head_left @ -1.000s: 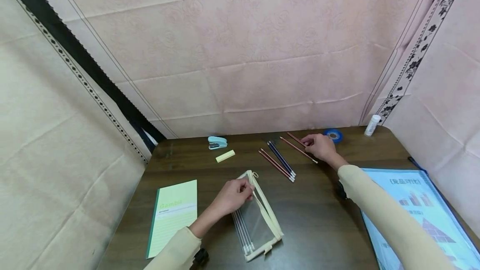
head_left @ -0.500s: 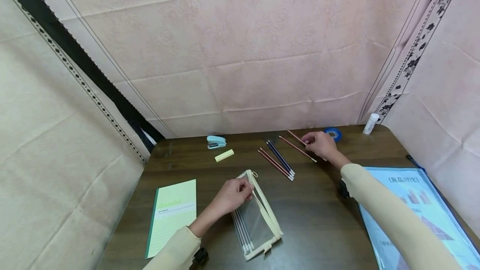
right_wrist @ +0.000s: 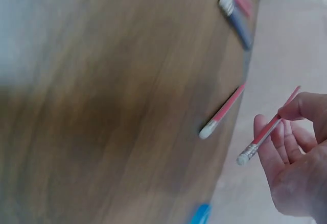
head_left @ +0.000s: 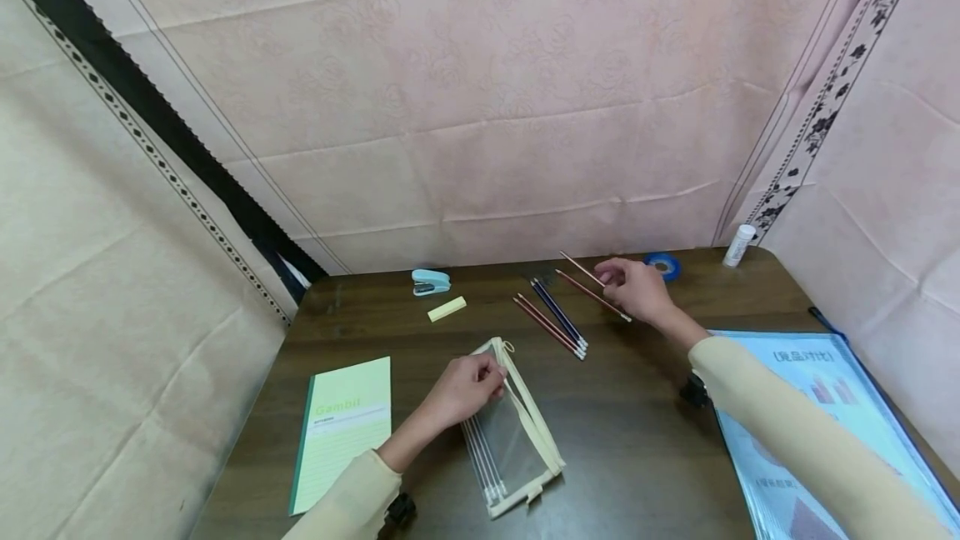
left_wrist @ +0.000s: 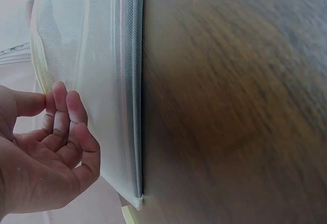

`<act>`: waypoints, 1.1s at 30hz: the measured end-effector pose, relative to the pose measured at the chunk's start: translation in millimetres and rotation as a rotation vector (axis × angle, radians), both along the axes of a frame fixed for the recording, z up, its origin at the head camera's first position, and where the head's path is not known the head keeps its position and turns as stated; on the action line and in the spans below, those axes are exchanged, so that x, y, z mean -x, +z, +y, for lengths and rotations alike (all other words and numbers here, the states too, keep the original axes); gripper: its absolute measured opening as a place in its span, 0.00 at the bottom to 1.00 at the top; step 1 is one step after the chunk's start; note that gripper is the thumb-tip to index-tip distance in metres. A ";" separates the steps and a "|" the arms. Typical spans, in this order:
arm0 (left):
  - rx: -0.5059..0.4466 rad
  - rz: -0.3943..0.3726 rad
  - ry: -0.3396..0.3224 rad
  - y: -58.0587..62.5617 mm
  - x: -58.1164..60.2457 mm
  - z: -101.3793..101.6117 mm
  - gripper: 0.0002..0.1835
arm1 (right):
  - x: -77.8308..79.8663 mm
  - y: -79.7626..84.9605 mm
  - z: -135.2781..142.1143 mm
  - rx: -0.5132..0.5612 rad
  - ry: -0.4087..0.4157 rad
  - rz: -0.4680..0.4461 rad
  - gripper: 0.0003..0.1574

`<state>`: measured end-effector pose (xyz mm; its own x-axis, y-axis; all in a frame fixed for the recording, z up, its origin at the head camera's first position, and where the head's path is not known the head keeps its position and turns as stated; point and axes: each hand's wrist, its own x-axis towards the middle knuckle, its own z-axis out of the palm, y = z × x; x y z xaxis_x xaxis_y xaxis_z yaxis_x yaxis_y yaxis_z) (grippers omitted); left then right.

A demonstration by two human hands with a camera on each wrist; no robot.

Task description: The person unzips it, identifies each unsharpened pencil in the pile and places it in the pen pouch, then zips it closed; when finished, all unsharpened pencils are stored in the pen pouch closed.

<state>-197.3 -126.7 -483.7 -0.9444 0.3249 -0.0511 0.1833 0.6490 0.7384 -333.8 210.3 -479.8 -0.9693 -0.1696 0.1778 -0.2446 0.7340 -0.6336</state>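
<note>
My left hand [head_left: 467, 390] pinches the upper edge of a mesh pencil case [head_left: 517, 448] with a cream border, as the left wrist view also shows. Several white-tipped sticks lie inside the case along its left side. At the back right, my right hand [head_left: 637, 288] holds a red pencil [right_wrist: 266, 132] between thumb and fingers, raised off the table, its white eraser end pointing out below the hand. Another red pencil [head_left: 592, 295] lies just beside that hand on the table. Further left lie two dark blue pencils [head_left: 557, 311] and a pair of red pencils [head_left: 546, 323].
A light blue stapler [head_left: 431, 282] and a pale yellow strip [head_left: 447, 309] lie at the back. Blue tape [head_left: 663, 266] and a white glue stick [head_left: 739, 246] stand back right. A green notebook [head_left: 343, 432] lies left; a blue document folder [head_left: 795, 373] lies right, under the right sleeve.
My right hand has lifted the red pencil off the table and shifted it slightly to the left. The left hand keeps its place on the pencil case.
</note>
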 end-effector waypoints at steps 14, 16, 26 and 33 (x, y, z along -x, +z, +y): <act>-0.007 -0.006 0.006 -3.4 -0.1 -4.5 0.15 | -60.9 17.7 -39.4 0.260 0.119 -0.253 0.15; -0.009 -0.003 0.008 -3.1 -0.2 -4.2 0.15 | -71.7 16.4 -44.7 0.325 0.134 -0.330 0.16; -0.021 -0.005 0.012 -3.3 -0.8 -3.2 0.14 | -119.9 4.2 -69.3 0.502 0.210 -0.596 0.19; -0.019 0.008 0.018 -1.9 1.4 -2.1 0.14 | -139.6 -1.7 -84.9 0.574 0.244 -0.701 0.19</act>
